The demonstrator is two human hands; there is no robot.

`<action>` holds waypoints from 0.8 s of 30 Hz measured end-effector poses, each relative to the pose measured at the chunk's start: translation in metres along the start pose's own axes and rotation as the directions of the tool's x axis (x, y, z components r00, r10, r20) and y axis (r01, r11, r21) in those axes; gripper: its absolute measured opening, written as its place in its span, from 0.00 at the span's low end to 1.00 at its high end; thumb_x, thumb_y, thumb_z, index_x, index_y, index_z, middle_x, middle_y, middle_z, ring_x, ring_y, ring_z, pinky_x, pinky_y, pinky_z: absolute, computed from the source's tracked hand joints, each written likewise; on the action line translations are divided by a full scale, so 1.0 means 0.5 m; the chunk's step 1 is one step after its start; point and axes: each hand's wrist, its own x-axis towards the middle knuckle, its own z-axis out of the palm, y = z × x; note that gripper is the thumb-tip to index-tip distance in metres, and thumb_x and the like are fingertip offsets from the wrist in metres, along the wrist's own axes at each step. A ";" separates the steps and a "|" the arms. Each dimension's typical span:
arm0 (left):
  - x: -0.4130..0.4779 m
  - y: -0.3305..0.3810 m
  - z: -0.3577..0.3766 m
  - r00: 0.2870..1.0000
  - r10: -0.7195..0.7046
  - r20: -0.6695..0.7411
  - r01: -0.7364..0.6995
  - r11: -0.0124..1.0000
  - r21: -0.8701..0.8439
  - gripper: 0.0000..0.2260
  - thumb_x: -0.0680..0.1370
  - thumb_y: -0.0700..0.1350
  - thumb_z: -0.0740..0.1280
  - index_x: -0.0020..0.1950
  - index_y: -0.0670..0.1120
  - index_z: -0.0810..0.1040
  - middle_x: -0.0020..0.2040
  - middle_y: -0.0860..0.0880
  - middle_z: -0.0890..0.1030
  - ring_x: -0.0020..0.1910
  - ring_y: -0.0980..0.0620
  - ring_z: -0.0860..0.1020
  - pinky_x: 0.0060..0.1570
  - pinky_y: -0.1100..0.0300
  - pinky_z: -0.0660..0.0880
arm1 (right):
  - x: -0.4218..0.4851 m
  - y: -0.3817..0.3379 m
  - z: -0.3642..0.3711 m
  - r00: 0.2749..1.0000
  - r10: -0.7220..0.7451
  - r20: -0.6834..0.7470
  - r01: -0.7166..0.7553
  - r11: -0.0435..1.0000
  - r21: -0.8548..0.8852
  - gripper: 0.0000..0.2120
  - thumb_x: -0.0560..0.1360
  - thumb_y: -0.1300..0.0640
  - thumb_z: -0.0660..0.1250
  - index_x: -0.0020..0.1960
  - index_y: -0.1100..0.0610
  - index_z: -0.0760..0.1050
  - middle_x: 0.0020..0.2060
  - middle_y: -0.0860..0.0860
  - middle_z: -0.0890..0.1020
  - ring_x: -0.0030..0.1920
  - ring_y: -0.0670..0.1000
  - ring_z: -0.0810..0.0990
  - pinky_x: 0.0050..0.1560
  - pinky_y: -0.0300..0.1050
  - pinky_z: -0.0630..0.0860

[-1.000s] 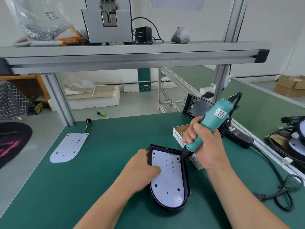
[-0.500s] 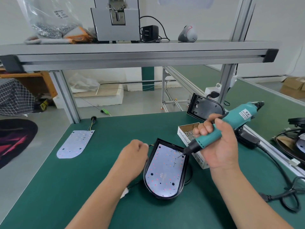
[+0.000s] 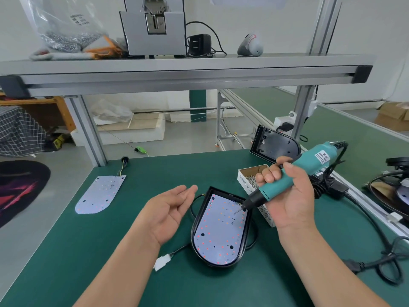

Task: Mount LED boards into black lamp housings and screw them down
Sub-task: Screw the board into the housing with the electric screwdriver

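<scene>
Left grip (image 3: 170, 212) spread, palm up, empty, just left of black housing (image 3: 193, 231). Right grip (image 3: 290, 200) wrapped round teal screwdriver (image 3: 309, 167); bit at LED board (image 3: 219, 235) far-right corner, inside housing.

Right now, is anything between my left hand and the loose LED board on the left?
Nothing visible. Only bare green mat lies between the left hand and the loose LED board; the black housing sits on the hand's other side.
</scene>
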 end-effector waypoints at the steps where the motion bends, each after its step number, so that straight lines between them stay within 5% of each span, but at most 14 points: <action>1: 0.002 -0.001 -0.001 1.000 0.011 -0.001 -0.011 1.000 -0.019 0.18 0.82 0.22 0.56 0.72 0.27 0.69 0.64 0.28 0.80 0.60 0.36 0.84 0.55 0.50 0.84 | 0.000 0.001 0.000 1.000 0.006 0.000 -0.006 1.000 0.000 0.04 0.78 0.59 0.62 0.49 0.54 0.76 0.33 0.49 0.70 0.35 0.50 0.71 0.47 0.45 0.75; 10: 0.011 0.009 -0.019 1.000 -0.005 0.001 0.005 0.987 -0.158 0.21 0.82 0.23 0.51 0.73 0.28 0.67 0.62 0.26 0.79 0.58 0.33 0.86 0.51 0.51 0.86 | 0.000 0.004 0.000 1.000 0.012 -0.010 -0.012 1.000 -0.003 0.05 0.77 0.59 0.63 0.48 0.55 0.77 0.33 0.50 0.70 0.34 0.50 0.71 0.47 0.46 0.76; 15: 0.018 0.009 -0.025 1.000 -0.015 -0.017 0.013 0.989 -0.145 0.17 0.82 0.23 0.57 0.71 0.26 0.69 0.65 0.26 0.79 0.56 0.34 0.87 0.48 0.51 0.87 | -0.003 0.007 0.002 1.000 0.007 -0.012 -0.007 1.000 -0.014 0.05 0.77 0.60 0.63 0.47 0.55 0.77 0.33 0.50 0.70 0.34 0.50 0.71 0.45 0.46 0.76; 20: 0.018 0.004 -0.019 0.993 0.060 -0.101 -0.068 0.995 -0.072 0.09 0.84 0.28 0.62 0.65 0.30 0.74 0.65 0.33 0.80 0.51 0.40 0.89 0.42 0.59 0.86 | -0.003 0.008 0.003 1.000 0.010 -0.010 -0.010 1.000 -0.019 0.04 0.77 0.60 0.63 0.48 0.55 0.77 0.33 0.50 0.70 0.34 0.50 0.71 0.45 0.46 0.76; 24: 0.024 0.011 -0.018 0.984 0.054 -0.170 -0.085 0.980 -0.178 0.07 0.85 0.28 0.61 0.63 0.31 0.73 0.67 0.39 0.76 0.46 0.37 0.89 0.46 0.51 0.87 | -0.003 0.009 0.001 1.000 0.014 -0.009 -0.014 1.000 -0.008 0.04 0.78 0.59 0.63 0.47 0.55 0.78 0.33 0.50 0.70 0.35 0.50 0.71 0.46 0.46 0.76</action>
